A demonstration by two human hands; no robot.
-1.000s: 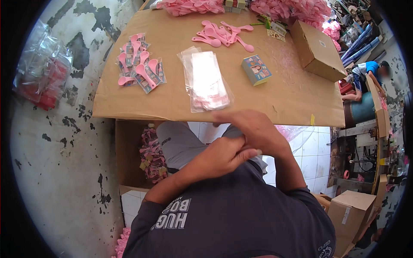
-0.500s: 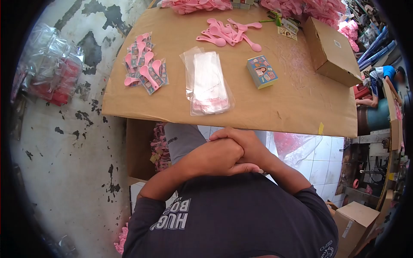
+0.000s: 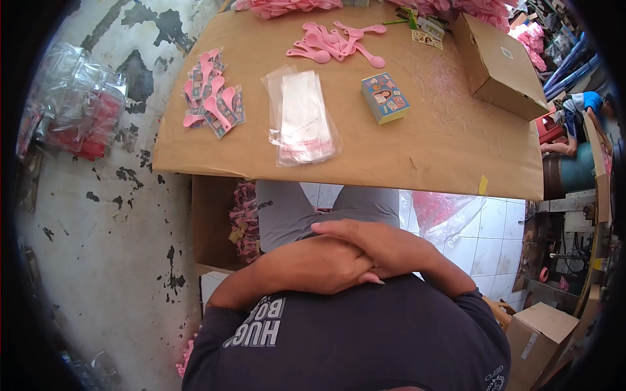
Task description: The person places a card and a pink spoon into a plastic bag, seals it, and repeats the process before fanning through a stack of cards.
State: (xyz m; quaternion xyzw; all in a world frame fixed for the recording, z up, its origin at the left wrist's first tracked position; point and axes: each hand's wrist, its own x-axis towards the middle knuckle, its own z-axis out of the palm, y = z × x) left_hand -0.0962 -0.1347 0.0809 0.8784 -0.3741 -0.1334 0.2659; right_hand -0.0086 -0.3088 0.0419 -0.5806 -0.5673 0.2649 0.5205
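Observation:
In my lap, below the table's front edge, my two hands are clasped, with no object showing in them. My left hand (image 3: 331,266) is folded against my right hand (image 3: 385,246), which lies partly over it; some fingers are hidden between them. The nearest items on the table are a stack of clear plastic sleeves (image 3: 303,117) and a blue-and-yellow pack of printed cards (image 3: 386,98). To the left lie bagged pink spoons (image 3: 215,98) with printed cards. Farther back is a loose pile of pink spoons (image 3: 336,42).
The brown paper-covered table (image 3: 228,153) carries a cardboard box (image 3: 499,65) at right and pink heaps (image 3: 290,6) along its far edge. Plastic bags (image 3: 81,104) are at far left. Another person (image 3: 580,114) is bent over at far right.
My clasped hands have come down and closer to my belly, uncovering more of my lap. The table items sit slightly higher and further left in view.

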